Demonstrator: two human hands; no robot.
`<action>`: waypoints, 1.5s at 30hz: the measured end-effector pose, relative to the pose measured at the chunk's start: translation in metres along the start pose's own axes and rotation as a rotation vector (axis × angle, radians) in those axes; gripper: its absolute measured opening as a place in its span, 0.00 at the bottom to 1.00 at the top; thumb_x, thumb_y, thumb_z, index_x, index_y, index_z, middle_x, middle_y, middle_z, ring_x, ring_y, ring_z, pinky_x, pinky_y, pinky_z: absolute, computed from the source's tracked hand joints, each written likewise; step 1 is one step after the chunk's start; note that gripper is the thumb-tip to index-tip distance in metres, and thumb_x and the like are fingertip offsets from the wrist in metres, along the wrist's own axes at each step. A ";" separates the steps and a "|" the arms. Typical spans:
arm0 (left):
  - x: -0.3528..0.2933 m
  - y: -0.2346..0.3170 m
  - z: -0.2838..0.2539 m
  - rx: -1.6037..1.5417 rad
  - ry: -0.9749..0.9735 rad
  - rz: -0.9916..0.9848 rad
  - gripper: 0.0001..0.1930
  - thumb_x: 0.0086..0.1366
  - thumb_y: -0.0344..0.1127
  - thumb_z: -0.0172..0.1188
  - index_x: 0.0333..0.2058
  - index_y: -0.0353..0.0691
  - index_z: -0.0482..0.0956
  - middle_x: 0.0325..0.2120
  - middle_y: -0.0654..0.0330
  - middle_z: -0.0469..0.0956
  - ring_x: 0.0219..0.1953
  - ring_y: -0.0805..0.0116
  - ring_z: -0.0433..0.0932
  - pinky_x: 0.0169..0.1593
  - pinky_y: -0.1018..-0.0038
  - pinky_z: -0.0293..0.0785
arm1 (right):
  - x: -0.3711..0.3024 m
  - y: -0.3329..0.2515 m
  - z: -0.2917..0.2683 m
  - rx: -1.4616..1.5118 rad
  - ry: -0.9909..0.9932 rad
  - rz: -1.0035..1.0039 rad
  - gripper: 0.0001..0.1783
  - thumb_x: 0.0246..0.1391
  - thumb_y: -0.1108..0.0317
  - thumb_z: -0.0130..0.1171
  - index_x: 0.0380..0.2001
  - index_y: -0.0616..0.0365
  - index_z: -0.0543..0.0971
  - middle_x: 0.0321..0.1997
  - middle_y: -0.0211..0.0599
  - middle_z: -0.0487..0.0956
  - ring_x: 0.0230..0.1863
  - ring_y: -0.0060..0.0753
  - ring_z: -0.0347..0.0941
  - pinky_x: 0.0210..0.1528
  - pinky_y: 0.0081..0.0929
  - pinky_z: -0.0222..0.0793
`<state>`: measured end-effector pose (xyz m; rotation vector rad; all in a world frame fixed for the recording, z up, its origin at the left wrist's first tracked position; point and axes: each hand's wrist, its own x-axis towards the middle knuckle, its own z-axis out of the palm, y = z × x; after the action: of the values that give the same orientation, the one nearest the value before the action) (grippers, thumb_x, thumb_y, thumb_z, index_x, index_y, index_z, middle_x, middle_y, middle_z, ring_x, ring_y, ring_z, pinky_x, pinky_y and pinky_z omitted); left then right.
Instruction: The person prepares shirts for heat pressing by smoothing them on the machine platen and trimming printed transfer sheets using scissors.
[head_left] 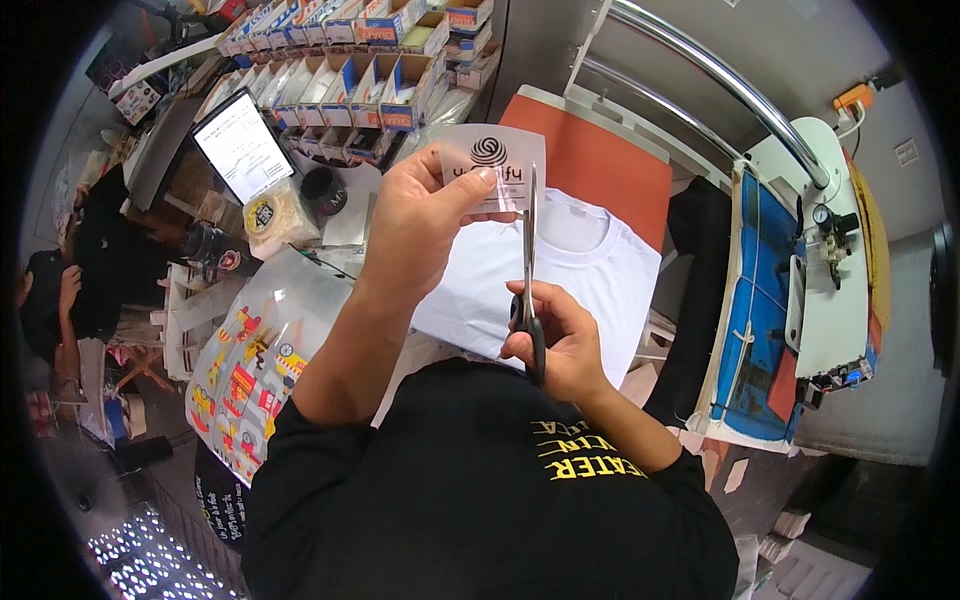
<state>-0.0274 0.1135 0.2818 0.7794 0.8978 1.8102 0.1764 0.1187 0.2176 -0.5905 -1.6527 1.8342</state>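
Between thumb and fingers, my left hand [425, 215] pinches a small translucent sheet [525, 150] that bears a black spiral emblem and lettering. My right hand [565, 345] grips a pair of scissors [530, 250] by its black handles, the blades pointing away from me. The blade tips lie at the sheet's right part, beside the lettering; whether they are cutting into it I cannot tell. Below both hands a white T-shirt [610, 270] lies flat, its neckline toward the far side, on an orange-red pad [635, 185].
Cardboard bins [340, 90] with packets stand at the far left, near a bright tablet [243, 145]. A roll of tape [262, 217] and a dark mug [323, 190] sit close by. A printed plastic sheet [245, 385] lies left. Right are a metal rail [720, 80] and a machine with a gauge [825, 220].
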 end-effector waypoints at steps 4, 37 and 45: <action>-0.004 0.005 -0.010 0.045 0.010 -0.015 0.10 0.63 0.28 0.57 0.42 0.30 0.74 0.39 0.49 0.81 0.40 0.64 0.83 0.45 0.64 0.81 | 0.005 0.001 0.007 -0.005 -0.012 0.000 0.30 0.50 0.67 0.72 0.54 0.63 0.72 0.28 0.22 0.71 0.27 0.12 0.66 0.28 0.14 0.60; -0.031 0.016 -0.047 -0.214 0.264 0.130 0.02 0.66 0.25 0.53 0.36 0.37 0.74 0.36 0.53 0.81 0.40 0.66 0.82 0.46 0.64 0.81 | 0.023 0.018 0.026 -0.121 -0.084 0.036 0.22 0.48 0.66 0.73 0.45 0.63 0.78 0.21 0.20 0.68 0.21 0.10 0.62 0.22 0.13 0.57; -0.034 0.031 -0.058 0.071 0.185 0.123 0.04 0.63 0.26 0.59 0.29 0.38 0.73 0.26 0.65 0.76 0.28 0.82 0.72 0.36 0.82 0.72 | 0.025 0.010 0.031 -0.105 -0.170 -0.070 0.22 0.47 0.68 0.74 0.44 0.63 0.78 0.21 0.19 0.67 0.22 0.10 0.61 0.23 0.14 0.56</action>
<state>-0.0763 0.0588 0.2725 0.7341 1.0580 1.9922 0.1361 0.1132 0.2136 -0.4238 -1.8669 1.7978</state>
